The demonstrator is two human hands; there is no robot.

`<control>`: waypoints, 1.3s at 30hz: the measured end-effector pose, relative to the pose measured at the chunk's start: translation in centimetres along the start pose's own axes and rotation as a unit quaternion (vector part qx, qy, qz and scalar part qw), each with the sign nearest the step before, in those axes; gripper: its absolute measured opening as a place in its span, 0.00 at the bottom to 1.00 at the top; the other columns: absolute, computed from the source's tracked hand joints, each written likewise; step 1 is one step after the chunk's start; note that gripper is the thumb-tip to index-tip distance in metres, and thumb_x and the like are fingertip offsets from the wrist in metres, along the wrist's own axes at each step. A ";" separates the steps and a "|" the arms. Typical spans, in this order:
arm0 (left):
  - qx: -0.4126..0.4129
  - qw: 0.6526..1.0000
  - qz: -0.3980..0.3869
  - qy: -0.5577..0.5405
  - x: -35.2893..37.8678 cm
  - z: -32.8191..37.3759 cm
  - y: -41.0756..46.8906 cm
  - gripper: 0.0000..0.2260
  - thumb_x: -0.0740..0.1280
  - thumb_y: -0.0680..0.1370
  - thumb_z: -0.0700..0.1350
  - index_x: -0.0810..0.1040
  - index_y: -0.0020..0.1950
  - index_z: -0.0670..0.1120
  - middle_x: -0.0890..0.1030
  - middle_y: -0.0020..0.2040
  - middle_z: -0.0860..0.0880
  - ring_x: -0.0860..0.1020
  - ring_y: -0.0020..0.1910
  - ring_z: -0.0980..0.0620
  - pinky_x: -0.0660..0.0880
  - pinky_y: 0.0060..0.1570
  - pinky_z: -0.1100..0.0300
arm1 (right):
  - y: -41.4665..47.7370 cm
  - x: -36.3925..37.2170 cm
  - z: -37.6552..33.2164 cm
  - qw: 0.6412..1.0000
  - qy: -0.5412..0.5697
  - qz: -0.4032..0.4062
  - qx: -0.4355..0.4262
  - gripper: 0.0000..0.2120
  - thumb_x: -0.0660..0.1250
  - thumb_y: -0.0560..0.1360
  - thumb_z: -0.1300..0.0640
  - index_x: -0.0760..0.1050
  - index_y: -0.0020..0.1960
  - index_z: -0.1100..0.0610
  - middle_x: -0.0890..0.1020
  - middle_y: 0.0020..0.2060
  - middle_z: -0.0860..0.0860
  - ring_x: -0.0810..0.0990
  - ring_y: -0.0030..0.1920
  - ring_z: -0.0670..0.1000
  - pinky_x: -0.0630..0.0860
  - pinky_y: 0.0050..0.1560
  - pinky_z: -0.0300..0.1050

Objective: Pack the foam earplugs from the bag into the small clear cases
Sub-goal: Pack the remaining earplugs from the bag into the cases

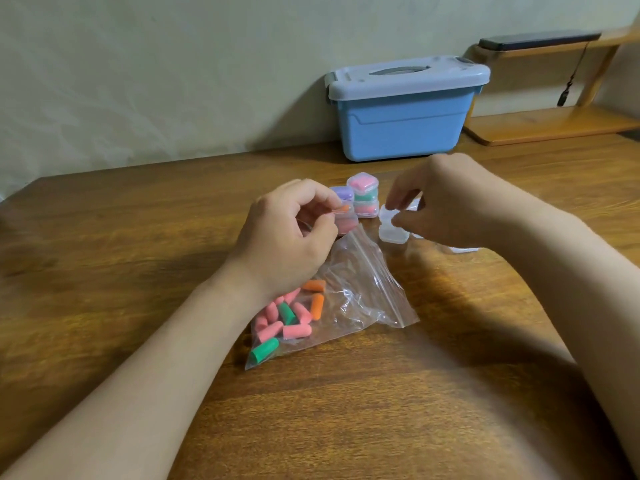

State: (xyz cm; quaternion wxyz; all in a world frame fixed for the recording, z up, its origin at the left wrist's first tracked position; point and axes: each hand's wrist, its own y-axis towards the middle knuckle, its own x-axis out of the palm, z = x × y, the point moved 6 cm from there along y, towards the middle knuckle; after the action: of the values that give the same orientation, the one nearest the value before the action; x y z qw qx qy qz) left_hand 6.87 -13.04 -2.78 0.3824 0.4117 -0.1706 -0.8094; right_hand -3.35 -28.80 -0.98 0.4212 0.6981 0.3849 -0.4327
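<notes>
I am watching the left hand [287, 237] hovering over the middle of the brown wooden surface [138, 237], its thumb and forefinger pinching a single orange foam earplug [341, 210] while the other fingers are curling in. The right hand [436, 202] is working just beside it, toward the right edge, its fingertips grasping a small clear plastic case [393, 232] low at the surface. The case seems to be lying hinged open, though blur is keeping me from being sure.

The clear zip bag [367, 271] is lying flat nearer the front edge, partly hidden behind the left wrist. It is holding loose foam earplugs [294, 329] in pink, green and orange, bunched toward its left end.

Behind the hands, toward the back edge, a short stack of filled clear cases [363, 195] is standing, showing pink, green and pink from the top down. A purple-filled case [342, 194] is touching its left side, and a pink-filled case [346, 225] is sitting just under the left hand's fingertips.

A blue plastic storage box with a grey lid [405, 112] is resting at the back edge against the wall. A low wooden shelf [554, 123] is occupying the back right corner, carrying a dark phone [540, 39] on its top board.
</notes>
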 end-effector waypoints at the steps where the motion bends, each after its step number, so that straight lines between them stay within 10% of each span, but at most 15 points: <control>1: 0.009 1.000 -0.005 0.006 0.1 0.1 0.0 0.08 0.69 0.76 0.35 0.82 0.49 0.48 0.83 0.46 0.50 0.81 0.45 0.55 0.79 0.45 0.63 | 0.0 0.3 -0.1 1.000 -0.007 -0.015 -0.004 0.11 0.73 0.74 0.58 0.83 0.56 0.52 0.84 0.49 0.48 0.80 0.47 0.49 0.75 0.47 0.41; 15: 0.066 0.996 -0.026 0.060 0.6 0.6 -0.3 0.07 0.67 0.75 0.39 0.83 0.50 0.43 0.83 0.44 0.49 0.79 0.44 0.55 0.76 0.43 0.63 | 0.0 2.2 -0.8 0.996 -0.035 -0.086 -0.005 0.10 0.72 0.74 0.54 0.79 0.55 0.48 0.80 0.50 0.48 0.78 0.52 0.52 0.79 0.52 0.50; 29: -0.045 0.996 -0.022 -0.076 -0.3 -0.1 0.3 0.08 0.67 0.82 0.43 0.83 0.58 0.47 0.86 0.52 0.52 0.83 0.53 0.55 0.82 0.54 0.49 | -0.8 -1.2 -2.7 0.961 0.242 0.089 -0.096 0.07 0.69 0.78 0.60 0.81 0.52 0.51 0.82 0.40 0.40 0.84 0.37 0.46 0.80 0.33 0.41; 39: -0.024 0.992 -0.005 -0.127 -0.4 0.2 0.3 0.06 0.74 0.75 0.43 0.83 0.51 0.44 0.85 0.47 0.48 0.85 0.47 0.49 0.83 0.48 0.46 | -0.7 -0.4 -3.8 0.934 0.325 0.120 -0.089 0.05 0.71 0.74 0.63 0.83 0.49 0.57 0.83 0.39 0.43 0.83 0.42 0.44 0.82 0.43 0.41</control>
State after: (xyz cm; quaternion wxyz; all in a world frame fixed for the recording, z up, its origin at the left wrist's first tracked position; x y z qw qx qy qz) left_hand 7.01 -12.90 -2.25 0.3628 0.2969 -0.1964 -0.8612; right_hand -3.07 -25.08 0.27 0.3822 0.8012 0.4512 -0.0918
